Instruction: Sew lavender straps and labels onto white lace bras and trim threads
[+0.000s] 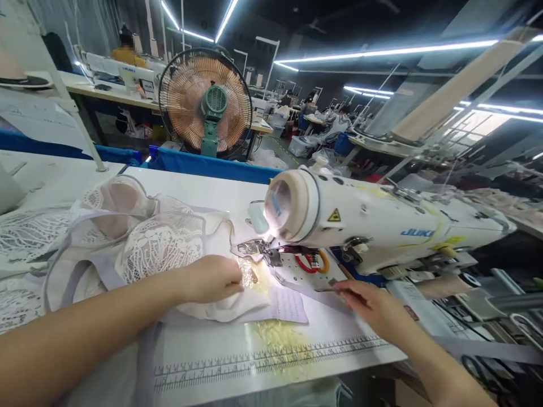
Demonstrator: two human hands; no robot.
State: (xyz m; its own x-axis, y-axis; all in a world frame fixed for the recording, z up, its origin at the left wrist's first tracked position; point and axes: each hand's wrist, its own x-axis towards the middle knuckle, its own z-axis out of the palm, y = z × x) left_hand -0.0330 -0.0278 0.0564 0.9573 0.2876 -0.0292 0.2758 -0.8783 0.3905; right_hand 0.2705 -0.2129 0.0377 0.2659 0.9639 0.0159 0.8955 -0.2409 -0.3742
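Note:
A white sewing machine (pixel 365 217) reaches in from the right, its lamp lighting the needle area. White lace bras (pixel 161 249) are heaped on the table to its left. My left hand (pixel 214 278) is closed at the edge of the white fabric, just left of the needle plate; its fingertips are turned down and partly hidden. My right hand (pixel 369 302) pinches a small dark piece at the end of a narrow strip beside the machine bed. Red-handled snips (pixel 303 264) lie under the machine arm. A lilac fabric end (pixel 291 305) lies between my hands.
A printed ruler (pixel 254 363) runs along the table's front edge. Yellowish scraps (pixel 280 339) lie near it. Behind the table stand a blue cloth trough (pixel 203 167) and a large fan (pixel 206 104). Dark scissors (pixel 479 373) are at the lower right. People sit at machines farther back.

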